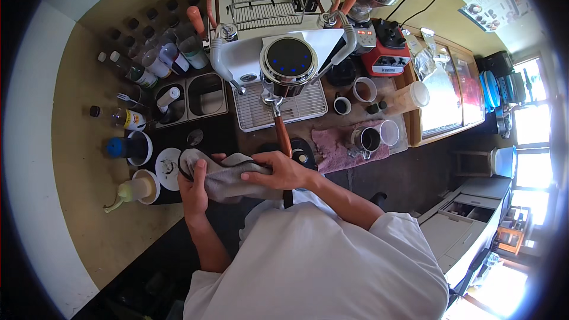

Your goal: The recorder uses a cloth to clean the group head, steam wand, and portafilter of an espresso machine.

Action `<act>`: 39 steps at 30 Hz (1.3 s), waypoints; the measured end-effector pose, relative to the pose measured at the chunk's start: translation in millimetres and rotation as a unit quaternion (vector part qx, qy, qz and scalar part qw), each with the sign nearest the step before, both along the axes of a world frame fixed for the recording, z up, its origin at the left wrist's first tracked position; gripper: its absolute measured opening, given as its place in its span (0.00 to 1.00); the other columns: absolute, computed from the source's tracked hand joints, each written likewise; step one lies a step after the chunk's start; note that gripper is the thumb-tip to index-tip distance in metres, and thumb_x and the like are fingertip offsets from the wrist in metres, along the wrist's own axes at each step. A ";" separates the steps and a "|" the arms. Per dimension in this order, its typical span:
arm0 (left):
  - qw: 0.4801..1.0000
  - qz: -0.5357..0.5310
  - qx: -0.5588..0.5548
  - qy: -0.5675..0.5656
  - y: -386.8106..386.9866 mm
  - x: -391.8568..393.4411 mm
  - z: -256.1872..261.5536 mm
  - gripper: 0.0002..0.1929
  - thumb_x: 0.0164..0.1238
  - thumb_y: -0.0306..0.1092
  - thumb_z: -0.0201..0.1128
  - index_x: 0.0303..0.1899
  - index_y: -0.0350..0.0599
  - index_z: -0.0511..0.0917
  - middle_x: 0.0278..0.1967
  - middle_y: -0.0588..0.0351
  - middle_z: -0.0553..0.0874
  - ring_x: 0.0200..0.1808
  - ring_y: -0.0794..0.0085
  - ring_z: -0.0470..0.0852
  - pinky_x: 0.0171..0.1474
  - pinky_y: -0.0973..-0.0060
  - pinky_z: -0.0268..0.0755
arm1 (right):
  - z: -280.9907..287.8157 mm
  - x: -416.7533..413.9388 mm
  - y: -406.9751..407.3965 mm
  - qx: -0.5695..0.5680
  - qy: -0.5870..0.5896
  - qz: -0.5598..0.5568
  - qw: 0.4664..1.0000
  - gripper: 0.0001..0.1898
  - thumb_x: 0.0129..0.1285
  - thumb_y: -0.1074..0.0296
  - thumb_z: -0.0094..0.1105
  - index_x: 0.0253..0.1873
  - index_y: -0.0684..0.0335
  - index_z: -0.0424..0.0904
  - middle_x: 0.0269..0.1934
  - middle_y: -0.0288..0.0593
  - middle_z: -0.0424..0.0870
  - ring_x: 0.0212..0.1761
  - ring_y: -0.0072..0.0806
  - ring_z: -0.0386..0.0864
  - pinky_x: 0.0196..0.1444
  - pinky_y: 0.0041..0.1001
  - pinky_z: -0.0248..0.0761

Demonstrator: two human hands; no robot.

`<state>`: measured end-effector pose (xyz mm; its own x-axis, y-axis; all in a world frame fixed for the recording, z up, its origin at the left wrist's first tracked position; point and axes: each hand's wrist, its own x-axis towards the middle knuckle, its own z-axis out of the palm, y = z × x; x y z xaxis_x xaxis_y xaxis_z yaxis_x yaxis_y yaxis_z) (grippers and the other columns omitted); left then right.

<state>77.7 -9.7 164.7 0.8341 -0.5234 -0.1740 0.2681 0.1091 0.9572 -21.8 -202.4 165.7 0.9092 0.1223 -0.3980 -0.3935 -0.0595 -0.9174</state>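
Note:
Between my two hands hangs a grey cloth (pixel 229 180) with a dark edge, in front of my body at the counter. My left hand (pixel 194 186) grips its left end, thumb on top. The other end is pinched by my right hand (pixel 280 171), whose fingers lie over the fabric. Just beyond the right hand, the wooden handle of a portafilter (pixel 282 137) points toward me. That portafilter sits in the group head (pixel 290 64) of a white espresso machine (pixel 240 53), above its slatted drip tray (pixel 253 111). The folds hide whether anything lies inside the cloth.
Left stand a white plate (pixel 168 170) with dark residue, squeeze bottles, steel sink pans (pixel 206 93) and several syrup bottles (pixel 153 62). Right are a pink towel (pixel 329 151), a steel pitcher (pixel 368 140), a small cup (pixel 342 106), a red blender base (pixel 386 58) and a coffee grinder (pixel 362 38).

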 end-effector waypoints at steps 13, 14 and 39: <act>0.982 0.107 -0.072 0.140 -15.1 3.4 -9.6 0.20 0.68 0.46 0.61 0.51 0.39 0.75 0.41 0.58 0.81 0.42 0.75 0.79 0.45 0.76 0.73 | -18.1 -27.5 3.0 0.388 0.005 -0.160 0.908 0.19 0.64 0.62 0.62 0.56 0.64 0.74 0.43 0.39 0.77 0.46 0.21 0.73 0.48 0.21 0.68; 0.982 0.106 -0.072 0.139 -18.6 3.8 -8.2 0.20 0.68 0.46 0.61 0.51 0.39 0.75 0.41 0.58 0.81 0.42 0.75 0.79 0.45 0.76 0.73 | -20.8 -31.1 -1.5 0.228 0.030 -0.074 0.970 0.18 0.63 0.62 0.63 0.55 0.64 0.74 0.42 0.39 0.78 0.45 0.21 0.73 0.47 0.21 0.67; 0.978 -0.044 -0.036 0.201 -52.0 -35.8 -31.8 0.15 0.72 0.39 0.55 0.50 0.39 0.76 0.45 0.54 0.84 0.44 0.74 0.83 0.48 0.77 0.75 | 6.1 -70.1 -33.6 0.538 0.042 -0.312 0.782 0.18 0.67 0.58 0.52 0.56 0.63 0.73 0.47 0.44 0.81 0.48 0.32 0.80 0.54 0.30 0.73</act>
<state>41.9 -61.8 132.9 0.6572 -0.6131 -0.4384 0.6323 0.1318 0.7635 -91.9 -236.0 171.8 0.9020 -0.0293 -0.4308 -0.0997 0.9566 -0.2737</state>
